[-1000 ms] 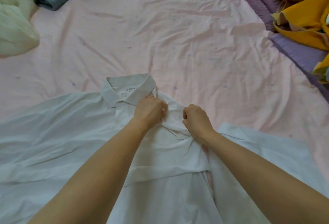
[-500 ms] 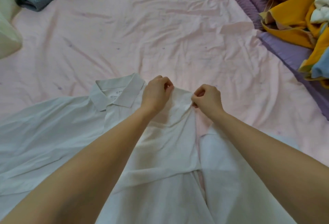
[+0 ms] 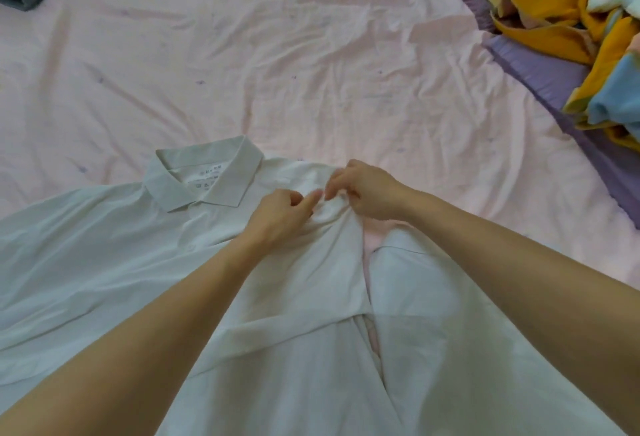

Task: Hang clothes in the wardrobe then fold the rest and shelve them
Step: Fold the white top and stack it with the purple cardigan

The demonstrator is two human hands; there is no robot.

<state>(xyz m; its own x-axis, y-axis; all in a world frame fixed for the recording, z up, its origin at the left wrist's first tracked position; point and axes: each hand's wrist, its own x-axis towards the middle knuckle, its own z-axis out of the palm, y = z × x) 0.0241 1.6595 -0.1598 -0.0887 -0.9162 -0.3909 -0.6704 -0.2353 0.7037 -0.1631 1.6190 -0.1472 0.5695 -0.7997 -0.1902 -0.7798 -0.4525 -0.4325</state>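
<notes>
Soft, even light; faint shadows; wide-angle bowing at edges

The white shirt [image 3: 104, 245] is smooth matt cloth; the pink bedsheet [image 3: 311, 71] is wrinkled matt cloth.

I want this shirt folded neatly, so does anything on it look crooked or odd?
The white shirt lies askew: its collar sits left of the hands, a band crosses it diagonally, and pink sheet shows through a gap on the right.

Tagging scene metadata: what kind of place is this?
Most likely a bedroom: a white collared shirt is spread on a bed's wrinkled pink sheet, with a purple ruffled bed edge and a pile of loose clothes alongside.
</notes>
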